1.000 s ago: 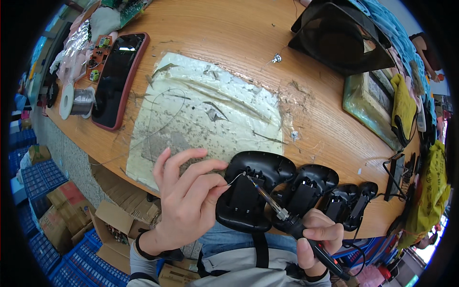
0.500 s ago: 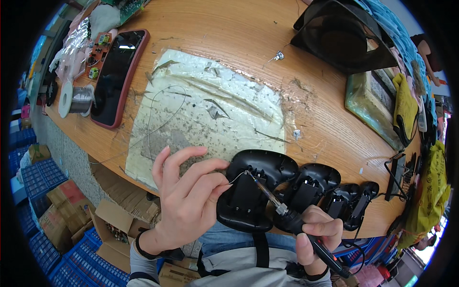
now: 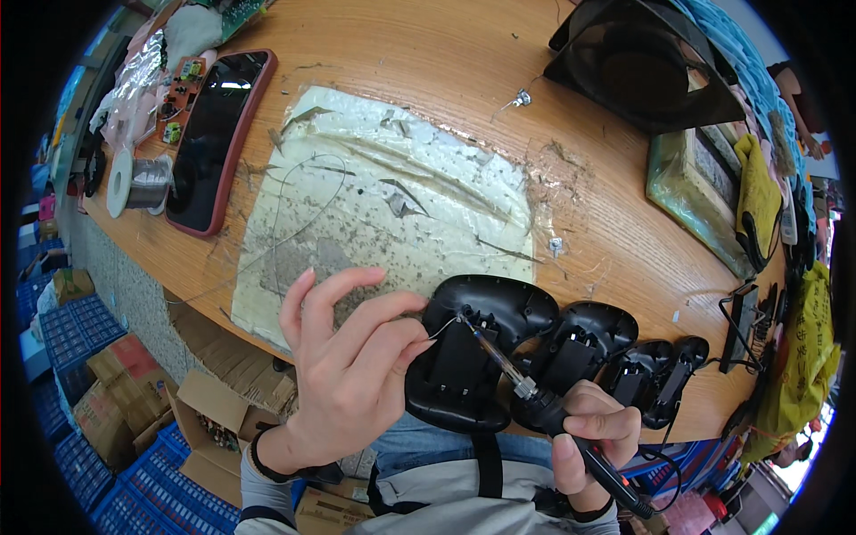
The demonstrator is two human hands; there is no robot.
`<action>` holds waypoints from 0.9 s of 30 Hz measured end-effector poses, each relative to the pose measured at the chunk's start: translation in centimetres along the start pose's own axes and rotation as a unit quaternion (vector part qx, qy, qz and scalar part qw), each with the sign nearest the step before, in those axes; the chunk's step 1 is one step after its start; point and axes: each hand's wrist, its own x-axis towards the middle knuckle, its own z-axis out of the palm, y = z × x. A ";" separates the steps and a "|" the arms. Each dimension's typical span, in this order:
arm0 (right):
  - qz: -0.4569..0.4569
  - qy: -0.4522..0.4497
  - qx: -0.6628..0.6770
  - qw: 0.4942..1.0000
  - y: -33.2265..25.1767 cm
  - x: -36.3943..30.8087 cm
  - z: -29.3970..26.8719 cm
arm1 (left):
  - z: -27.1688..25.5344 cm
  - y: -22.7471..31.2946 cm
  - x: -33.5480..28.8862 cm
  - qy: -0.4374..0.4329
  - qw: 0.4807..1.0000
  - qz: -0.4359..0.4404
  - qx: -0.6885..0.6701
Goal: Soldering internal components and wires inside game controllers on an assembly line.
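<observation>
My left hand (image 3: 352,366) pinches a thin solder wire (image 3: 443,330) between thumb and fingers. The wire's end reaches a small metal contact on a black game controller shell (image 3: 490,299), by its battery compartment. Gripped in my right hand (image 3: 596,428) is a black-handled soldering iron (image 3: 535,397), slanting up and left. Its tip meets the same spot as the wire, near the compartment's upper edge. To the right, similar black controller shells (image 3: 584,337) lie in a row along the table's near edge.
A stained pale sheet (image 3: 392,178) covers the middle of the wooden table (image 3: 428,53). At left lie a phone (image 3: 218,143) and a solder spool (image 3: 143,185). A black fan-like housing (image 3: 637,67) stands at far right, above a yellow-black glove (image 3: 758,201). Cardboard boxes (image 3: 209,401) stand below.
Both hands keep nearly the same pose, with the iron's tip and the solder wire at the contact. The view has shifted very slightly.
</observation>
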 end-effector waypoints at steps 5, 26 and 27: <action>-0.005 -0.022 -0.011 1.000 0.0 0.2 -0.1 | 0.0 -0.1 0.1 0.007 1.000 0.012 0.009; -0.058 -0.042 -0.078 0.994 -2.0 -1.7 -2.6 | -1.6 1.1 -2.1 -0.020 0.999 -0.002 -0.027; -0.058 -0.042 -0.076 0.995 -2.0 -2.1 -2.8 | -1.6 1.3 -2.4 -0.047 0.998 -0.002 -0.044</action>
